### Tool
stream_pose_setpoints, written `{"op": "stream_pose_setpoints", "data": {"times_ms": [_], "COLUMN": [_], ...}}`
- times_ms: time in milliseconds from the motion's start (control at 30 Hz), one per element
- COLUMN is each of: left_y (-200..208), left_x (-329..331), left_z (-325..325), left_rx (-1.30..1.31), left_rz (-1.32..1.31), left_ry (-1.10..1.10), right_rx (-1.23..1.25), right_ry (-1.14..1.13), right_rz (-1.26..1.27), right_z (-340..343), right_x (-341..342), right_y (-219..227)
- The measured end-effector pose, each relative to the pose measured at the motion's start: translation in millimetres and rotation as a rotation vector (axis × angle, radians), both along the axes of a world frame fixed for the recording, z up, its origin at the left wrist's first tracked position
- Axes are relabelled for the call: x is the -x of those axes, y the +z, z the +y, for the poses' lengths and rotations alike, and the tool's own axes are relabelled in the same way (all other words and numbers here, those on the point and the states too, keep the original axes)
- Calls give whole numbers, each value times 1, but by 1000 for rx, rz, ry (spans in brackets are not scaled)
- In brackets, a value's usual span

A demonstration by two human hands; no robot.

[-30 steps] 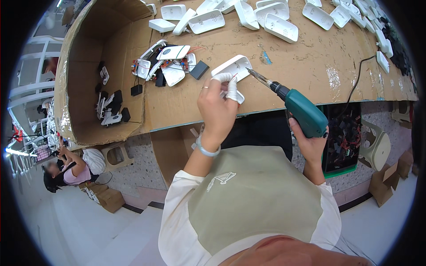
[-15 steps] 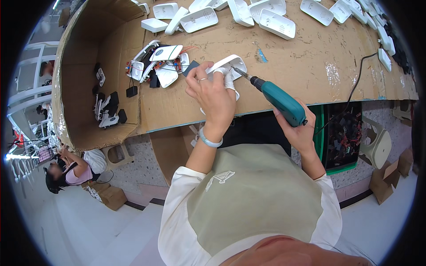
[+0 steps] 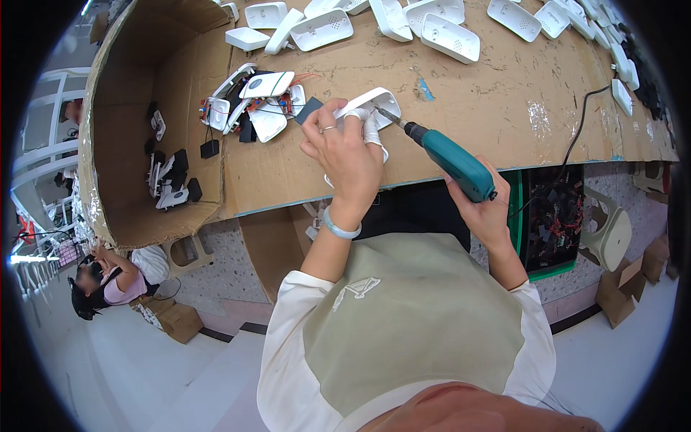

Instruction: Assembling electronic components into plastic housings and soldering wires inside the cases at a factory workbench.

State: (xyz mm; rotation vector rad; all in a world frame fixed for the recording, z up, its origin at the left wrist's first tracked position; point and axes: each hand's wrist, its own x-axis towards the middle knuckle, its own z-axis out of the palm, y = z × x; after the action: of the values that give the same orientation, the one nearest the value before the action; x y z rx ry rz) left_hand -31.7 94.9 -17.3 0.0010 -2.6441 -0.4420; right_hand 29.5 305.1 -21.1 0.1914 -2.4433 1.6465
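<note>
Right hand (image 3: 485, 214): fingers curled around the grip of a teal electric screwdriver (image 3: 458, 163), closed on it; bit points into a white plastic housing (image 3: 376, 99). Bit contact cannot be told.

Left hand (image 3: 345, 157): partly curled, white-wrapped fingers at the housing, which lies near the bench's front edge, open side up; how firmly it is gripped cannot be told.

Surface: cardboard-covered bench top (image 3: 504, 101), scuffed, with glossy tape patches (image 3: 540, 124) and a blue scrap (image 3: 425, 89). Left of the left hand, a heap of wired white units (image 3: 266, 86). Far side: scattered white shells (image 3: 322, 30). Left end: open carton (image 3: 119, 108) with more units inside. Black cable (image 3: 575, 137) at right.

Room: below the bench at right, a black crate (image 3: 548, 272) with green rim, beside a pale plastic stool (image 3: 612, 229). Speckled floor (image 3: 229, 277). Far left, another person (image 3: 128, 282) in a pink top.
</note>
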Motion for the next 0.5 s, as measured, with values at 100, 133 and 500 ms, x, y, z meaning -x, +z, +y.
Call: {"op": "stream_pose_setpoints", "data": {"times_ms": [100,133,500], "left_y": [1,1,1], "left_x": [0,0,0], "left_z": [0,0,0], "left_rx": [-7,-11,-20], "left_rz": [2,1,-4], "left_ry": [0,0,0], "right_rx": [-28,-15,-27], "right_ry": [16,10,11], "right_rz": [0,8,-7], "right_z": [0,-2,0], "right_x": [1,2,1], "right_y": [3,7,5]}}
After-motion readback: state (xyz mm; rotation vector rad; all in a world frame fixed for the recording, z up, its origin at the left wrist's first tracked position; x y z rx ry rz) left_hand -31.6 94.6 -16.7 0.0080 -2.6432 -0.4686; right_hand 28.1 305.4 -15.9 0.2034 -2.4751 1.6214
